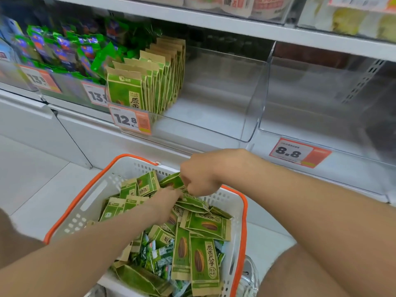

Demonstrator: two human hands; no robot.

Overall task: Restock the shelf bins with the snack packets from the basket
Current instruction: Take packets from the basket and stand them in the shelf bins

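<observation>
Green pkt (171, 181) | pinched in R hand (202, 173) grip | over basket (70, 207)

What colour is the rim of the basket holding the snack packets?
Orange rim on a white basket; the head view shows it best.

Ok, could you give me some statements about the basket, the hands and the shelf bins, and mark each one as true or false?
1. The basket has an orange rim. True.
2. The right hand grips a green packet. True.
3. The clear bin above the 8.8 price tag is full of packets. False: no packets show in it.
4. The shelf packets by the 12.8 tag lie flat. False: they stand upright in a row.
5. The left hand rests on the shelf. False: it is down in the basket among the loose packets.
</observation>
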